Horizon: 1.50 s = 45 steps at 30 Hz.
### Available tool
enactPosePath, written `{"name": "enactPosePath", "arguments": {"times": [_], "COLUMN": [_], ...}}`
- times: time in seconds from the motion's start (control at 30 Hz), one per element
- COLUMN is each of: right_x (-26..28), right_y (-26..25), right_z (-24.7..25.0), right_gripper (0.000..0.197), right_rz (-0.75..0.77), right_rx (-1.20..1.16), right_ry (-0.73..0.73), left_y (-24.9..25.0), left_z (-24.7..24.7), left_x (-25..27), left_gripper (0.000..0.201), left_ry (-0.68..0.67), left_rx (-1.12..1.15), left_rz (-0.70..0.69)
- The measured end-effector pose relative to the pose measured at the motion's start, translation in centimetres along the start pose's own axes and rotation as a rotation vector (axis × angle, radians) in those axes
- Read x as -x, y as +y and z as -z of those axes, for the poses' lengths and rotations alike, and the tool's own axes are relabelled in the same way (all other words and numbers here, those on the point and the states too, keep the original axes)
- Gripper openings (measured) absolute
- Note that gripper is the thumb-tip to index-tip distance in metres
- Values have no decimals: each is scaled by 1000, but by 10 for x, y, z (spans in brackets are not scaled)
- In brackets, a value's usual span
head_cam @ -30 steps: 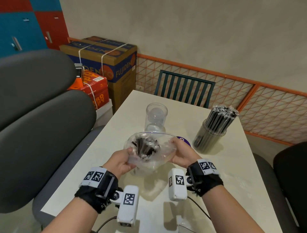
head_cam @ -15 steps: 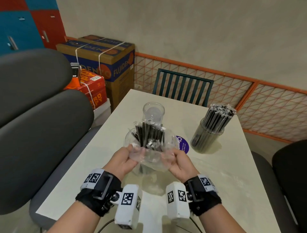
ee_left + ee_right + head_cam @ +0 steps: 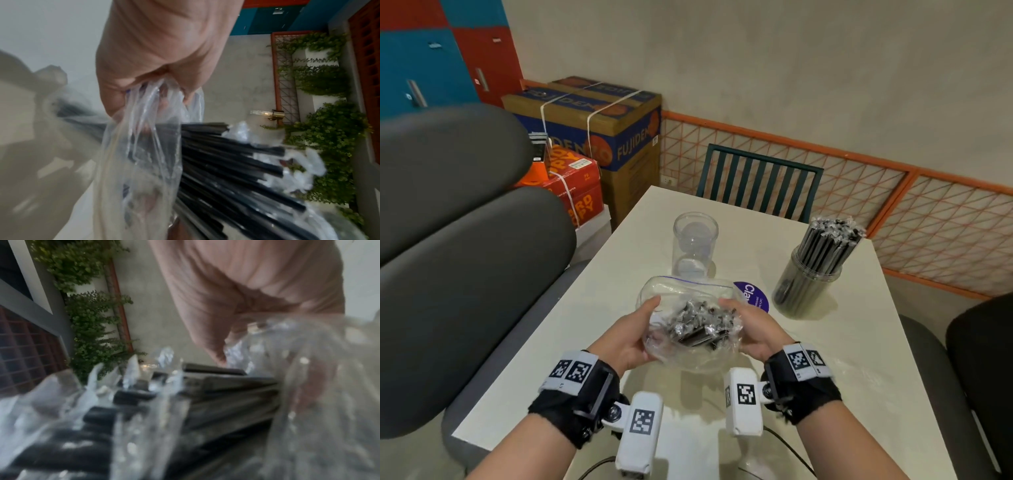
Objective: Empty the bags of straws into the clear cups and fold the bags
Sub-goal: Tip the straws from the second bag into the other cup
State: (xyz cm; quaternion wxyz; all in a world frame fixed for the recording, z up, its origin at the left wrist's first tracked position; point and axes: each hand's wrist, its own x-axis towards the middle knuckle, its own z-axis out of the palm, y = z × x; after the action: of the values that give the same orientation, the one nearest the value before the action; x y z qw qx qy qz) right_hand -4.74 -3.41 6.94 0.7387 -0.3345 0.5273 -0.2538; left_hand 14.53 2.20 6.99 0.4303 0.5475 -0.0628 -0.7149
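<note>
A clear plastic bag [image 3: 681, 294] of black wrapped straws [image 3: 700, 323] hangs above the white table [image 3: 842, 342], held from both sides. My left hand [image 3: 628, 334] grips its left side and my right hand [image 3: 755, 329] grips its right side. The straw tops stick up out of the bag's crumpled plastic. In the left wrist view the fingers pinch the bag film [image 3: 144, 123] beside the black straws [image 3: 236, 162]. The right wrist view is blurred; the bag [image 3: 298, 369] and straws [image 3: 216, 386] fill it. Beyond the bag stands an empty clear cup [image 3: 694, 245]. A second clear cup [image 3: 808, 284], full of straws, stands at the right.
A purple round sticker [image 3: 755, 296] lies on the table behind my right hand. A dark green chair [image 3: 760, 185] stands at the table's far end. Grey chair backs [image 3: 458, 274] crowd the left, and cardboard boxes [image 3: 599, 130] are stacked behind them. Another dark chair [image 3: 983, 377] is at right.
The bag has come back toward me and lower, away from the empty cup. The straws, standing upright half a second ago, now lean toward me inside the bag.
</note>
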Motion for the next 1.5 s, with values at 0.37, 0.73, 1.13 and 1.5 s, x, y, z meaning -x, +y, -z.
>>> {"name": "enactPosePath", "arguments": {"times": [0.37, 0.73, 1.13, 1.5], "right_x": [8, 20, 20, -8], "right_y": [-27, -55, -106, -161], "right_z": [0, -14, -51, -90], "right_gripper": [40, 58, 23, 44], "right_rz": [188, 381, 442, 610], "right_rx": [-232, 138, 410, 577], "right_ry": [-169, -178, -309, -134], "left_y": [13, 24, 76, 169], "left_z": [-1, -25, -4, -30], "left_x": [32, 45, 38, 5], "left_gripper": [54, 77, 73, 24], "left_ry": [-362, -386, -626, -629], "left_rx": [121, 54, -122, -762], "left_rz": [-86, -88, -252, -576]}}
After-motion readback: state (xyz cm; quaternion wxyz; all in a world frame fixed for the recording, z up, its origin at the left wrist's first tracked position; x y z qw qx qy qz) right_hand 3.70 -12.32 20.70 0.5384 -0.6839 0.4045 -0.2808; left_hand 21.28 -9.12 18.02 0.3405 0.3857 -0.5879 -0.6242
